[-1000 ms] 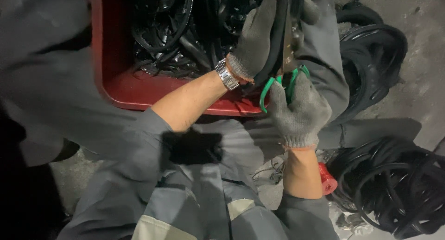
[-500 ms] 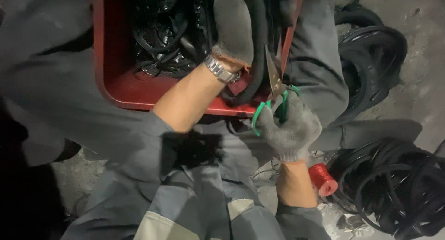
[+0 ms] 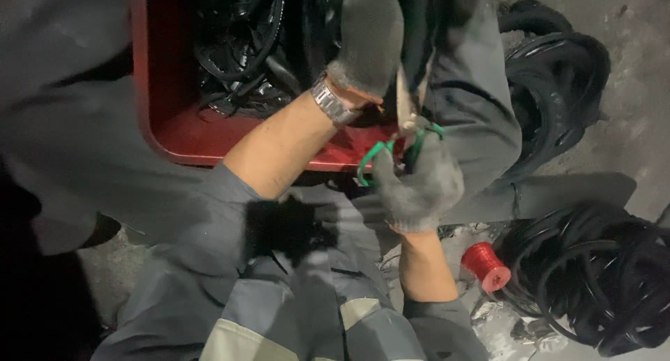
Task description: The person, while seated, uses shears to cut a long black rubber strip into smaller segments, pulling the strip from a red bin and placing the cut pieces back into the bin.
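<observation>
Red spool on floor just below-right of our right hand, whose grip is closed on green-handled scissors. Just above, left hand grip clamps a black rubber ring over the red crate, blades touching it.

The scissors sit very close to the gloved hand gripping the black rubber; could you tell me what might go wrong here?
Two risks, as I judge it. The blades of the green-handled scissors in the right hand point up beside the left hand, so a slip could nick that glove or wrist. Also, the dark rubber strip hangs over the red crate; a cut piece may drop among the tangled rings there.
</observation>
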